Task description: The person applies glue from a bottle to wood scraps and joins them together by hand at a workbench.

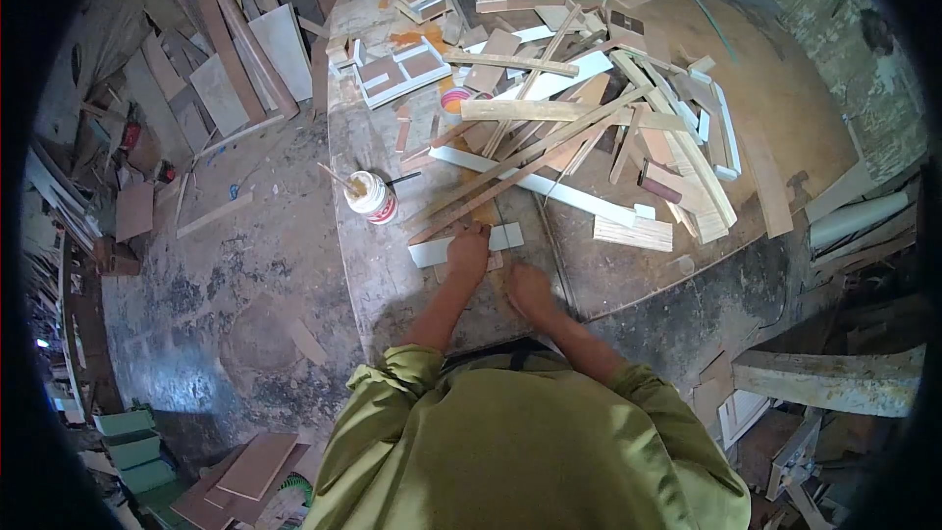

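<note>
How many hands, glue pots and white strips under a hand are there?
Hands: 2 (left hand, right hand)
Glue pot: 1
White strip under the left hand: 1
Total: 4

Short white strip (506,236), plain and rectangular, lying flat and slightly slanted, near the glue jar (373,198), at its right; middle covered by the left hand (469,250).

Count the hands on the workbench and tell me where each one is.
2. The left hand rests on a white strip at the bench's near edge; the right hand lies on the bench beside it, closer to the body. No other hands show.
</note>
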{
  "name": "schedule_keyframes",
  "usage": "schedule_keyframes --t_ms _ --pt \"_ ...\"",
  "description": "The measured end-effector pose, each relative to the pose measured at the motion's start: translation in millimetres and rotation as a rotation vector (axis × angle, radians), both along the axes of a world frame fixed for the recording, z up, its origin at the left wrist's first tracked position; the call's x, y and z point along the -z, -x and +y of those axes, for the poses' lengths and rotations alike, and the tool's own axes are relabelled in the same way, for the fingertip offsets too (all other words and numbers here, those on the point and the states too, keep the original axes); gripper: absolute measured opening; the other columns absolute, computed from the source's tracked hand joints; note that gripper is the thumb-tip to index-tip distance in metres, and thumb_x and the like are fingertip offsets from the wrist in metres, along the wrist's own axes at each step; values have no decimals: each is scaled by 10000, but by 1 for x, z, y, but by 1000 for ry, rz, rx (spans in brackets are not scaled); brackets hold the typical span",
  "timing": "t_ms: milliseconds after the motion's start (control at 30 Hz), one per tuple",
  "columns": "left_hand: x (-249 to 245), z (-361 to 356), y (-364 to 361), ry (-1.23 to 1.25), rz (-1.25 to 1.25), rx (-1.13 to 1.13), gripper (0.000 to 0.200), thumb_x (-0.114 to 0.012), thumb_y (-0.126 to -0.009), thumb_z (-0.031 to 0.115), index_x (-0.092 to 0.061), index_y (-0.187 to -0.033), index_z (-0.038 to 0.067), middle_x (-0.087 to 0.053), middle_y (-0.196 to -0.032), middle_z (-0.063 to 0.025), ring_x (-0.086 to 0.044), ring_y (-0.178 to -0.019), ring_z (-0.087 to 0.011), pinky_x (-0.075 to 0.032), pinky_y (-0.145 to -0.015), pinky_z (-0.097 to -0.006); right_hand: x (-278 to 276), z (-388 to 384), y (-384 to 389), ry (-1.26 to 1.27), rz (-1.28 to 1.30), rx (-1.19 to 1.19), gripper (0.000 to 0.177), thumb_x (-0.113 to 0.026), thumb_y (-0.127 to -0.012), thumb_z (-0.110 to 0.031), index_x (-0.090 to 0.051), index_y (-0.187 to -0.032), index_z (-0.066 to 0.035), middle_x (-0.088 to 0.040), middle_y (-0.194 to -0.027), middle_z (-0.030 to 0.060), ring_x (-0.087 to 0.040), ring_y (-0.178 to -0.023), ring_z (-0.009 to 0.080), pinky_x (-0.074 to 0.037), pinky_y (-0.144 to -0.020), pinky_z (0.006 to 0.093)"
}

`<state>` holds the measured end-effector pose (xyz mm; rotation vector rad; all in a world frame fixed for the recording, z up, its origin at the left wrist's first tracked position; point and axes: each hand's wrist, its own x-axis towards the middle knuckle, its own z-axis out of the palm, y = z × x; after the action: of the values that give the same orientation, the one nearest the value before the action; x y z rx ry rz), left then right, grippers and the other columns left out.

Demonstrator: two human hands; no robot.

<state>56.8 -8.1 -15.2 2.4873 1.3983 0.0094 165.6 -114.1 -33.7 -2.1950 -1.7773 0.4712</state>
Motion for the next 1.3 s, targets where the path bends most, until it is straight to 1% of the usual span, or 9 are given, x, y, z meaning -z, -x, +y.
schedule_keyframes --t_ms 167,267,367,467,667,867,967,1167,1300 --pt "9 0 1 -45 -3 5 512 -716 -683 200 -549 -1162 132 -540 -1108 -58 -478 -1095 -330 -507 -794 -398 18 34 -2 -31 -4 68 250 -446 -843 -187 -601 -751 -13 -623 -721 177 -623 -654 333 -487 -624 482" --pt "4 0 2 -31 -9 10 510 -716 -684 208 -552 -1160 133 -540 -1106 -56 -478 -1093 -328 -508 -791 -394 -8 0 3 72 -40 -18 247 -446 -846 -182 -598 -761 -6 -621 -721 182 -621 -668 332 -487 -645 476" --pt "4 0 2 -52 -3 3 514 -720 -677 218 -555 -1155 129 -548 -1083 -58 -487 -1073 -321 -509 -783 -387 24 -37 3 -57 -70 -53 222 -511 -804 -229 -594 -739 -33 -612 -664 168 -621 -612 343 -504 -591 444" --pt "4 -3 4 -104 -53 16 430 -683 -685 169 -579 -1099 115 -561 -1045 -54 -514 -1025 -305 -519 -733 -369 10 -29 1 -128 26 -12 200 -525 -789 -213 -588 -732 -33 -615 -656 154 -627 -597 320 -510 -564 421" --pt "4 -2 2 -82 -39 16 461 -706 -674 176 -572 -1110 114 -558 -1057 -61 -513 -1017 -306 -515 -750 -378 9 32 -3 -30 -70 -2 190 -513 -787 -167 -600 -759 0 -619 -717 196 -620 -669 336 -492 -612 456" --pt "7 -2 2 -100 -46 6 513 -734 -651 178 -562 -1130 109 -551 -1074 -68 -507 -1031 -312 -508 -780 -385 -15 -32 4 147 -19 -5 225 -495 -801 -191 -625 -749 -15 -621 -697 173 -625 -669 333 -510 -618 425" --pt "2 -1 3 -49 -45 14 509 -735 -650 178 -565 -1124 108 -550 -1072 -70 -504 -1041 -318 -507 -785 -387 36 -39 -2 35 -5 -53 237 -486 -807 -194 -630 -751 -13 -620 -694 174 -625 -669 332 -505 -608 431" --pt "0 -3 3 -100 -20 28 393 -671 -704 146 -592 -1087 107 -549 -1139 -66 -511 -1040 -317 -531 -722 -377 8 24 1 -53 -107 -43 226 -494 -797 -202 -617 -774 -14 -621 -712 176 -623 -658 340 -503 -610 432" --pt "9 1 1 -41 -11 -13 406 -676 -701 147 -592 -1096 113 -549 -1137 -64 -496 -1056 -317 -531 -721 -377 8 -4 2 44 1 -24 228 -481 -820 -210 -601 -797 -17 -622 -714 184 -618 -656 358 -496 -608 449"
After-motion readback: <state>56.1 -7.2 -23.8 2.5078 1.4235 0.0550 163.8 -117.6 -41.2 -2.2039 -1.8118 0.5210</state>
